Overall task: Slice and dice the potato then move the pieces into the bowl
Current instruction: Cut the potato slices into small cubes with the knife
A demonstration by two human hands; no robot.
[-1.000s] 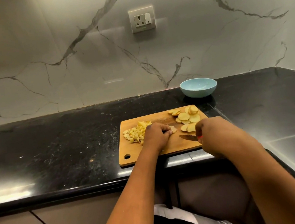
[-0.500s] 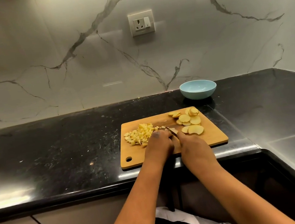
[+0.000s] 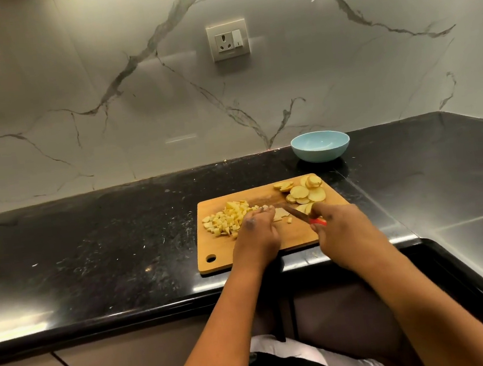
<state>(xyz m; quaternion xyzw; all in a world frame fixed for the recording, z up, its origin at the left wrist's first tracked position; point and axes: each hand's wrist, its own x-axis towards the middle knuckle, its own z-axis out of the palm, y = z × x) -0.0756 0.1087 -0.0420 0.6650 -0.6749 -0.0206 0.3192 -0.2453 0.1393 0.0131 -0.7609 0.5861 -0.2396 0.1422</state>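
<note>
On the black stone countertop (image 3: 97, 253), near its front edge, a wooden cutting board (image 3: 260, 250) is laid, and the work is carried out on it. A heap of diced potato (image 3: 228, 219) is gathered at the board's left side, while a cluster of round potato slices (image 3: 303, 192) is left uncut at its far right corner. Between the two groups, a slice under the knife (image 3: 280, 214) is pinned to the board by the curled fingertips of the left hand (image 3: 258, 235), and one small cut piece is seen lying just beside it. The red handle of a knife (image 3: 298, 214) is clasped in the right hand (image 3: 340, 231), fingers wrapped round it, with the blade angled across toward the left fingertips; whether the edge is touching the potato cannot be told. A light blue bowl (image 3: 320, 146) is set on the countertop beyond the board's far right corner, well apart from the hands, and nothing is seen inside it. The slicing is judged to be finished and the dicing to be partly done: roughly half of the potato appears to have been cubed, several rounds remain to be cut, and the transfer to the bowl is not yet begun
</note>
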